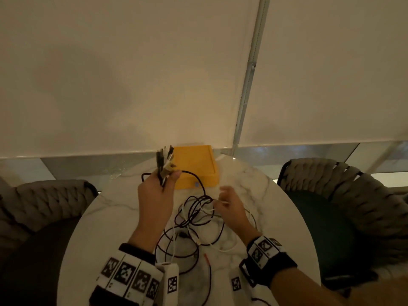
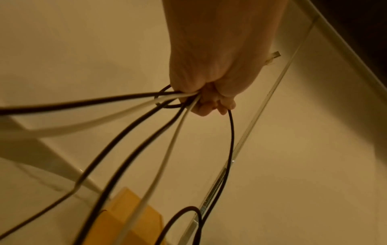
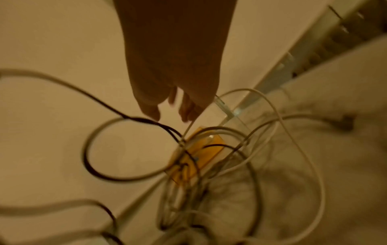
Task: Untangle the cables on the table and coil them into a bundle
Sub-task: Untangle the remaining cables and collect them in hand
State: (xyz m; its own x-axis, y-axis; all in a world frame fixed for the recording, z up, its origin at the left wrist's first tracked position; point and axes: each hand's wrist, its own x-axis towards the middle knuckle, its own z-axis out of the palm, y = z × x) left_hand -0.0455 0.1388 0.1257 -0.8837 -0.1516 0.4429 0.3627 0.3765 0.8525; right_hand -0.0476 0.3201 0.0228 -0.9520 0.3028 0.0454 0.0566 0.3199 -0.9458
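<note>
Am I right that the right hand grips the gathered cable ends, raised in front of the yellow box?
Not quite: the left hand grips the cable ends, as the head view shows. They are indeed raised in front of the yellow box.

Left hand (image 1: 155, 195) raised, fisted; right hand (image 1: 229, 207) loosely spread.

A loose tangle of thin black and white cables (image 1: 194, 219) lies in overlapping loops on the round white marble table (image 1: 106, 217); several strands rise to a bunch of connector ends (image 1: 164, 161) held upright above the far side, and one dark cable with a red tip (image 1: 207, 259) trails toward the near edge
</note>
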